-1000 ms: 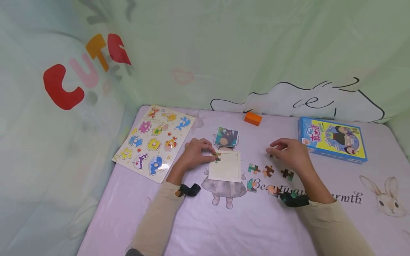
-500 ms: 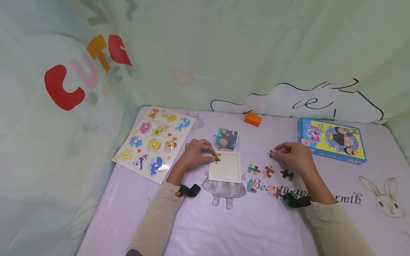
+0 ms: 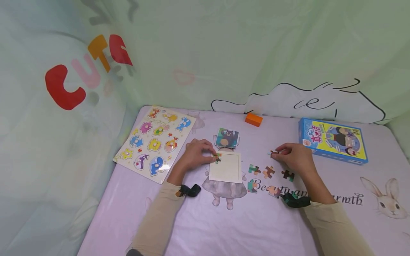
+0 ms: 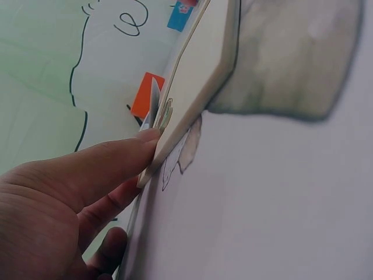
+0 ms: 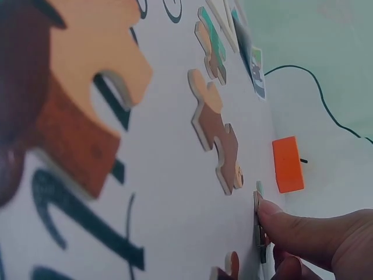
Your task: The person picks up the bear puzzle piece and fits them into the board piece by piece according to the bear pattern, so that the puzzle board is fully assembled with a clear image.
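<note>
My left hand [image 3: 198,155] holds the upper left corner of a square cream puzzle board [image 3: 225,171], thumb on top and a finger at its edge in the left wrist view. One green and brown puzzle piece [image 3: 218,158] sits in that corner of the board. To the right, my right hand [image 3: 296,158] pinches a brown puzzle piece [image 3: 274,154] between thumb and fingers, at or just above the cloth. Several loose pieces lie between the hands, among them a brown one [image 3: 269,172], a green one [image 3: 254,169] and a dark one [image 3: 288,175].
A bear picture card [image 3: 227,138] lies behind the puzzle board. An orange block [image 3: 253,120] stands at the back edge. On the left is a sea-animal peg board [image 3: 155,143]; a blue and yellow box [image 3: 334,140] lies at the right.
My right hand has lowered slightly, and the brown puzzle piece in its fingers shows more clearly. My left hand has stayed at the puzzle board's corner.
</note>
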The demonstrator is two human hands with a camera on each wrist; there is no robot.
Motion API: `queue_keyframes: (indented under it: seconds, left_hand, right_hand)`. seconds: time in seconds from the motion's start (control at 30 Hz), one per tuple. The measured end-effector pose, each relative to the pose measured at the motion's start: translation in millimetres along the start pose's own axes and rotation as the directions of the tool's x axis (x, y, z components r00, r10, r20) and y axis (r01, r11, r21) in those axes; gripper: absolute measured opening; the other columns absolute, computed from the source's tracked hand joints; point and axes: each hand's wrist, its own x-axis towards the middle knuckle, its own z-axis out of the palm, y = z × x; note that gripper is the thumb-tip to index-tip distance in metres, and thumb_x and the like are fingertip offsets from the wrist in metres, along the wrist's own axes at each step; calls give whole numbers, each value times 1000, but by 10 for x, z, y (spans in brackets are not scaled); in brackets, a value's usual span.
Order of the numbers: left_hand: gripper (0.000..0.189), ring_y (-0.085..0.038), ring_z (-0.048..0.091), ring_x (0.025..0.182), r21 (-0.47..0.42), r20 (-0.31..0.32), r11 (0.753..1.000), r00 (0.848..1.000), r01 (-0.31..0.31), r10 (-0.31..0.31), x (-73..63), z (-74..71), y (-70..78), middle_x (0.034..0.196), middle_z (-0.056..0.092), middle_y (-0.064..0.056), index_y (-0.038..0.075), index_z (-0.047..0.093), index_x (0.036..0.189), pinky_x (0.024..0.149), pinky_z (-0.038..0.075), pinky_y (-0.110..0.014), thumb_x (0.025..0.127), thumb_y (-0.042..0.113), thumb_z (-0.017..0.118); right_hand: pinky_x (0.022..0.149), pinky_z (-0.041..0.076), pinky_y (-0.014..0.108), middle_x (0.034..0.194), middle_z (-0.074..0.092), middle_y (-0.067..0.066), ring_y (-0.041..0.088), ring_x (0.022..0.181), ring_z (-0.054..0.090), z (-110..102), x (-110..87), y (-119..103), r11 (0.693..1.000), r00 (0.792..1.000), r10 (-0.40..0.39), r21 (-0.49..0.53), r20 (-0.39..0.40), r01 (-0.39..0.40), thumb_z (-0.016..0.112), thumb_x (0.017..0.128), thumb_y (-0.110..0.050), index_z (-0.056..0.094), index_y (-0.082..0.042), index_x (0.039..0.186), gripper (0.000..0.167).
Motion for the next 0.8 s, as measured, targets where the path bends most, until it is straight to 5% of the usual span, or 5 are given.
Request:
queue_keyframes:
  seconds: [0.8]
  left_hand:
    - [16, -21, 53, 113, -12, -6, 1000, 1000, 7, -7, 0, 1, 4, 121, 68, 5, 25, 80, 98, 91, 31, -42, 84, 33, 83]
  right_hand:
    - [59, 46, 28, 91, 65, 13, 28, 86, 53, -24, -59, -77, 1000, 999, 18, 15, -40, -18, 81, 88, -30, 68, -6, 104, 32]
